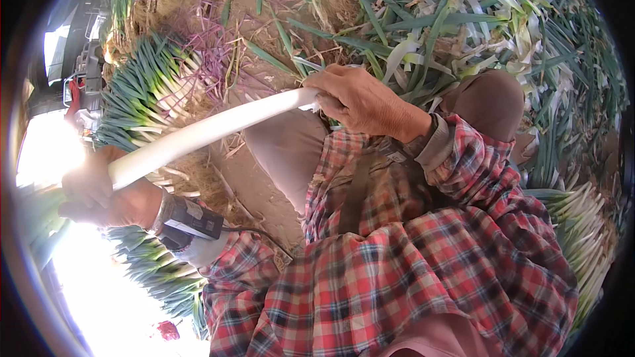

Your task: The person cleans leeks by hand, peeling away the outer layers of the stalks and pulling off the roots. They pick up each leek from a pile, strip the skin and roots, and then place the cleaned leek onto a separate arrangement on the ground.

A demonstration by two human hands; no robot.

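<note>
A long, thick leek (211, 127) slants across in front of me, its white shaft rising toward the right. My left hand (116, 198) is closed around it near the green leaves, which blur into glare at the left rim. At the other end, my right hand (364, 100) pinches the white tip between thumb and fingers. A small pale shred hangs under those fingers. Beside the right knuckles shows a thin, pale, straight strip (307, 63); whether it is a blade or a leaf I cannot tell.
Bundled green onions (149, 92) lie beyond the leek on the left, with purple strands (215, 43) nearby. Loose leaves and peelings (463, 26) heap up at the far right. Another onion bundle (582, 231) sits by my right side. Bare soil (271, 205) shows between.
</note>
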